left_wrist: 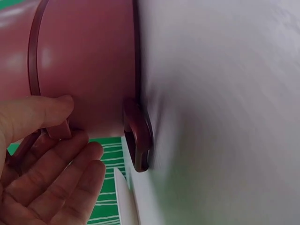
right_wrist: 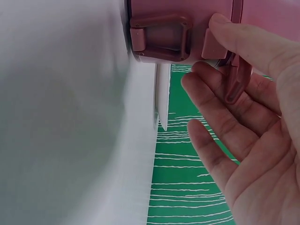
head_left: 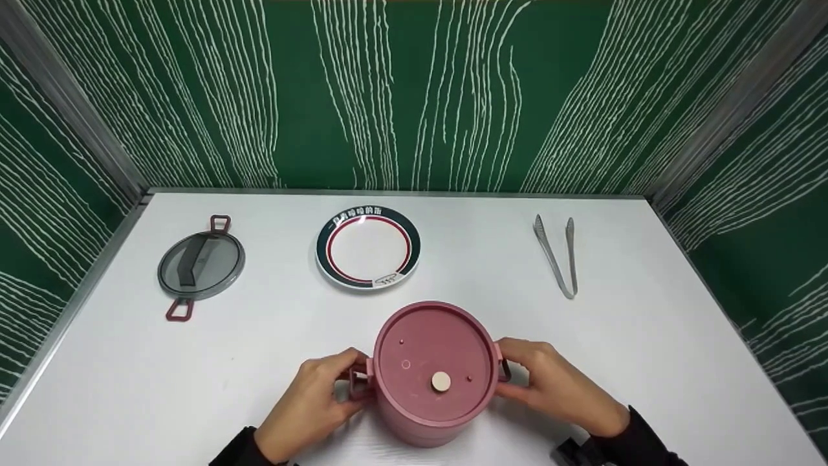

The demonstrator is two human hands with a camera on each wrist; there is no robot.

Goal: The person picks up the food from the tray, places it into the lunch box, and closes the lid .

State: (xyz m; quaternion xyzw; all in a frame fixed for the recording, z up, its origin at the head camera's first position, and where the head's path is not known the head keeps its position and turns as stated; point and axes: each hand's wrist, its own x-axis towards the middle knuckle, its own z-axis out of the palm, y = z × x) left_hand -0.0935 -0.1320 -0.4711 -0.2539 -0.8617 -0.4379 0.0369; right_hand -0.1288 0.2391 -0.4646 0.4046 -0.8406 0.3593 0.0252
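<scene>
Sitting between both hands (head_left: 440, 391): pot (head_left: 432, 369)

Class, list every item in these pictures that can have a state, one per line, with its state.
Pot: upright on the table, lid off, a small round piece inside.
Lid: flat on the table, far left.
Plate: empty, behind the pot.
Tongs: lying untouched, tips apart.
Left hand: holds the pot's left handle.
Right hand: holds the right handle.
</scene>
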